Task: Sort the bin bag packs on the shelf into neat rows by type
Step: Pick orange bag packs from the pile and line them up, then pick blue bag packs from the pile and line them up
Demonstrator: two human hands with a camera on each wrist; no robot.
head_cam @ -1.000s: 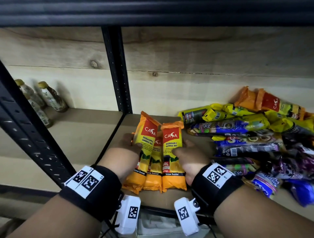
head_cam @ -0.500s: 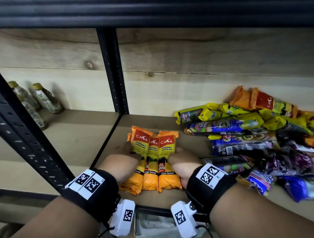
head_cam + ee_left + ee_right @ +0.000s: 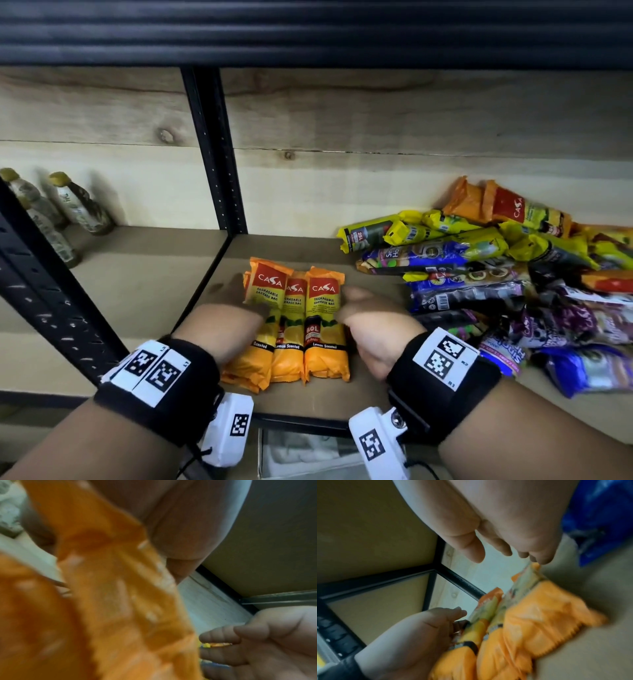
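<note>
Three orange CASA garbage bag packs [image 3: 294, 318] lie flat side by side on the shelf board [image 3: 301, 246], near its front left corner. My left hand [image 3: 236, 301] lies against the left pack's outer side, fingers stretched along it and thumb resting on top. My right hand [image 3: 359, 305] hovers just right of the row with relaxed fingers, holding nothing. The right wrist view shows its fingers [image 3: 505, 545] loose above the packs [image 3: 530, 622] and the left hand [image 3: 428, 626] touching them. In the left wrist view a blurred orange pack [image 3: 111, 601] fills the frame.
A loose pile of mixed packs [image 3: 479, 267], yellow, blue, purple and orange, covers the shelf's right side. A black upright post [image 3: 212, 154] stands behind the row. Several bottles [image 3: 78, 205] stand in the left bay. The wooden back wall is close behind.
The three orange packs went from tilted up between both hands to lying flat on the shelf. My right hand has come off the right pack.
</note>
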